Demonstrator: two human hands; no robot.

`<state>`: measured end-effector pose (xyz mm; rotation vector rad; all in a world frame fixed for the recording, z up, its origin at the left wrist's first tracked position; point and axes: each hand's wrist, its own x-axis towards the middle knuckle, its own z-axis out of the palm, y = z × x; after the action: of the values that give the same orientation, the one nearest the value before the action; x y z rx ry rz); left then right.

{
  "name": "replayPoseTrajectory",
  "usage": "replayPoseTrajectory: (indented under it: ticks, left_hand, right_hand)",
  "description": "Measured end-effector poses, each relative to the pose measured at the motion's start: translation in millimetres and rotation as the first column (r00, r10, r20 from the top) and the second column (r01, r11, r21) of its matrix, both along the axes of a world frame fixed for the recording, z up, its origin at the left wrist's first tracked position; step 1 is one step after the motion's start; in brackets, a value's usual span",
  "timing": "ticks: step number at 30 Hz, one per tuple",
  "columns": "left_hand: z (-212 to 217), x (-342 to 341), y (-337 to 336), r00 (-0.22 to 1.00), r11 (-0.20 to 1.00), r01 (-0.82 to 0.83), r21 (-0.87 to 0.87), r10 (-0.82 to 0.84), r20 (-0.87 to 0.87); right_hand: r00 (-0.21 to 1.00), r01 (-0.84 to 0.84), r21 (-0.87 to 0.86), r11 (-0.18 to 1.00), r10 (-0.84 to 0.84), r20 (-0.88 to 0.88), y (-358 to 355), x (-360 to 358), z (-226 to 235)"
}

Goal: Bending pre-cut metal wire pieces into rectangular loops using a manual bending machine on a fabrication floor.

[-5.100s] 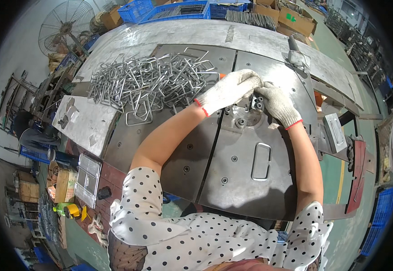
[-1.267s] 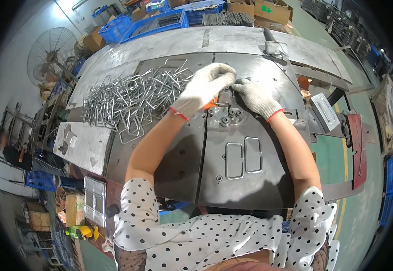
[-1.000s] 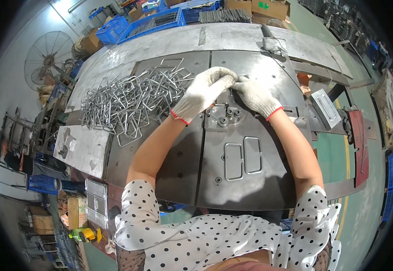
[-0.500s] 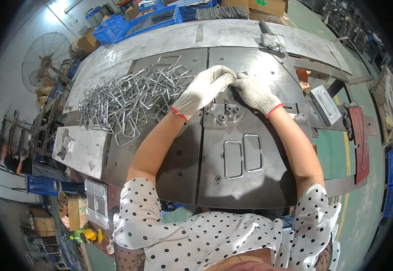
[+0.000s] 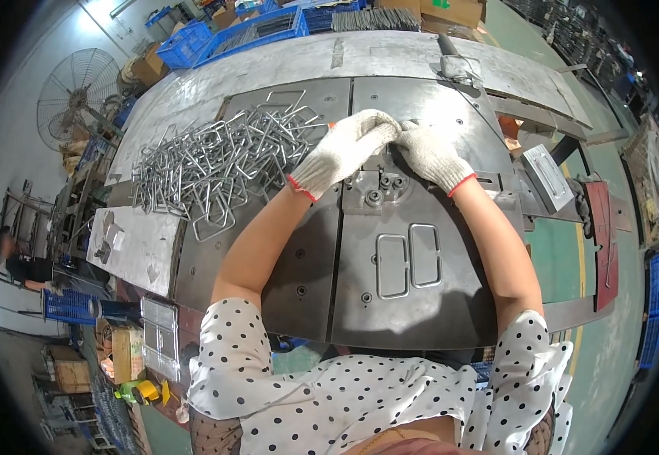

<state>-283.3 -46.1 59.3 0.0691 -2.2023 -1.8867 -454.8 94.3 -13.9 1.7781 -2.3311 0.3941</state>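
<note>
My left hand (image 5: pixel 350 149) and my right hand (image 5: pixel 431 155) wear white knitted gloves with red cuffs. Their fingers are curled and meet just beyond a bolted metal fixture (image 5: pixel 375 197) on the steel plate (image 5: pixel 291 262). Whatever the fingers grip is hidden by the gloves. To the left of my left hand lies a heap of bent metal wire frames (image 5: pixel 227 163). Nearer to me, between my forearms, two rectangular wire frames, a left one (image 5: pixel 379 265) and a right one (image 5: pixel 438 254), lie flat side by side.
Blue crates (image 5: pixel 253 34) with metal parts stand along the far edge of the table (image 5: pixel 306 57). At the right sits a pale rectangular metal block (image 5: pixel 547 178), beside a red panel (image 5: pixel 602 243). A large fan (image 5: pixel 78 98) stands at the left. Someone's arm (image 5: pixel 35 285) shows at far left.
My hands stay together at the fixture with almost no movement. The view has shifted very slightly. At the far left the other person has moved more into sight.
</note>
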Motion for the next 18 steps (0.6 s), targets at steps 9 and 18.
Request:
replayPoseTrajectory:
  ticks: [9, 18]
  left_hand:
    - [1.8, -0.1, -1.5, 1.0, 1.0, 0.006, -0.022, -0.006, 0.009]
    - [1.3, 2.6, -6.5, 1.0, 0.997, 0.001, -0.078, 0.0, 0.009]
  right_hand:
    - [0.998, 0.057, 0.066, 0.996, -0.059, 0.027, 2.7, 4.9, 6.3]
    - [1.0, 0.018, 0.027, 0.999, -0.019, 0.025, 2.6, 2.1, 4.7]
